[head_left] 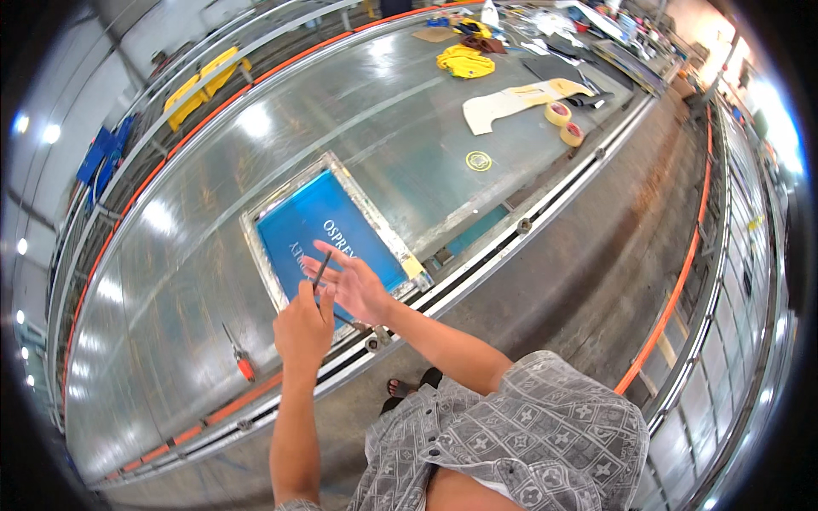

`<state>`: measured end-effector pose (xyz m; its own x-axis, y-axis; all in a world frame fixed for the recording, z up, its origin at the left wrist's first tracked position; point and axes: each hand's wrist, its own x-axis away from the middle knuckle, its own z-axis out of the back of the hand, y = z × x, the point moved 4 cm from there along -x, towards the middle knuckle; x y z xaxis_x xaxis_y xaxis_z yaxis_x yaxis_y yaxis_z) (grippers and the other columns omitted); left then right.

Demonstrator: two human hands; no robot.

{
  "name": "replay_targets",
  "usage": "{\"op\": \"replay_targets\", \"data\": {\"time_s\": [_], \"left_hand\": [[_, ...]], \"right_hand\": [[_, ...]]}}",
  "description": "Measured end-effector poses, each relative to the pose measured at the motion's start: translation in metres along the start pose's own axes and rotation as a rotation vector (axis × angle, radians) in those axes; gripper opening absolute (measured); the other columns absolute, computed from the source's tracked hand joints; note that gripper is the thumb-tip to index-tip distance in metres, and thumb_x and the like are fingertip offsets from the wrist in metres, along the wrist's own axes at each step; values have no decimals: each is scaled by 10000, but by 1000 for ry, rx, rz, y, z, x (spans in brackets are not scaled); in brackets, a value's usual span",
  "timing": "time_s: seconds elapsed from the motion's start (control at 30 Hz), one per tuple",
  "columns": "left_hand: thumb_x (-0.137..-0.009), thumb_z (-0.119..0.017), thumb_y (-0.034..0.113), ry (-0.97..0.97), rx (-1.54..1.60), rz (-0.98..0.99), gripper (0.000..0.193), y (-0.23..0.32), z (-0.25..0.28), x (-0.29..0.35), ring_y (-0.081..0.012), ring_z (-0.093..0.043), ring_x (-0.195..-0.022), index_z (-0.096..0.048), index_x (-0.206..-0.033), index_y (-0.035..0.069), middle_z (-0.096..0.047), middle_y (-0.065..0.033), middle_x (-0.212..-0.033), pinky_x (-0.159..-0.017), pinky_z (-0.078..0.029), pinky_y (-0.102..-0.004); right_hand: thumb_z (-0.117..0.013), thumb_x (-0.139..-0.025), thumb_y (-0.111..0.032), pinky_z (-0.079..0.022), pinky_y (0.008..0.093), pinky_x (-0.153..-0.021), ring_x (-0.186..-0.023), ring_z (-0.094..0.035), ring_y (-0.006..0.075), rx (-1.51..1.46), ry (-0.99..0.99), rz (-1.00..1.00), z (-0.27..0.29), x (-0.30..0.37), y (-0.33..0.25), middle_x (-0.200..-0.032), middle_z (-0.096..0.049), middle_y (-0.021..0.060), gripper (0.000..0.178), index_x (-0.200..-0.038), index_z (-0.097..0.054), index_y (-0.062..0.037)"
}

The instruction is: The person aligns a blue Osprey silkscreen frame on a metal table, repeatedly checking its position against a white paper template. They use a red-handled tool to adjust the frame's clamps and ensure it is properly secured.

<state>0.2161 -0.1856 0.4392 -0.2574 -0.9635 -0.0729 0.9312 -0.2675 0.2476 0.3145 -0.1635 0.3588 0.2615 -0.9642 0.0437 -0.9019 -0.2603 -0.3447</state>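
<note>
My left hand [302, 330] is closed around a thin dark stick [323, 267], which points up and slightly right out of the fist. Beside it my right hand [362, 291] has its fingers spread, palm turned toward the stick; whether it touches the stick I cannot tell. Both hands are above the near part of a screen-printing frame [375, 215], which lies on the long table. Its blue mesh [294, 213] carries white lettering, partly covered by my hands. Left of my left hand, a slim tool with a red-orange end [245, 368] lies on the table.
The grey table [204, 247] has a metal rail [477, 254] along its near edge. Farther right lie two tape rolls [572, 134], a cream curved panel [511, 102] and a yellow cloth [466, 62]. Clutter fills the far end. A walkway [588, 243] separates another table on the right.
</note>
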Motion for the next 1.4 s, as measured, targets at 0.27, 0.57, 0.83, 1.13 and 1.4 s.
{"op": "replay_targets", "data": {"time_s": [0.27,0.57,0.83,1.13,1.4], "left_hand": [[-932,-609,480,110,-165,-449,427,-28,-15,-32,-286,-594,-542,-561,-740,101,-533,-97,-581,-463,-434,-404],[-864,-644,534,245,53,-1134,443,-43,-9,-53,-228,-506,-489,-511,-649,169,-448,-15,-570,-458,-391,-356],[-927,-687,289,214,532,-842,327,-116,111,50,-221,-514,-448,-603,-673,101,-533,-46,-542,-432,-367,-330],[-994,-636,194,-855,1173,82,410,-242,3,208,-68,-504,-537,-554,-1375,66,-594,4,-670,-509,-423,-257],[-968,-629,190,63,682,506,236,-328,-107,219,-275,-619,-618,-700,-1149,56,-657,-101,-734,-616,-490,-392]], "right_hand": [[-322,-1060,-402,-338,363,-606,-483,-278,176,-349,-180,208,-2,-22,-20,-487,-254,6,566,-569,-382,-127],[-566,-902,-195,-425,409,-739,-659,-466,239,227,-46,892,-26,55,33,-596,-468,82,392,-575,-449,-14],[-711,-931,-229,-298,486,-1154,-1361,-464,355,1714,-34,623,-33,94,108,-1368,-549,182,616,-1464,-442,-77],[-753,-810,-82,-428,416,-993,-996,-645,270,2252,-526,627,-65,68,162,-985,-696,56,340,-1140,-698,-144],[-709,-896,-168,-445,414,-1060,-1197,-613,336,2054,102,443,32,-13,87,-1217,-689,151,425,-1306,-640,-80]]}}
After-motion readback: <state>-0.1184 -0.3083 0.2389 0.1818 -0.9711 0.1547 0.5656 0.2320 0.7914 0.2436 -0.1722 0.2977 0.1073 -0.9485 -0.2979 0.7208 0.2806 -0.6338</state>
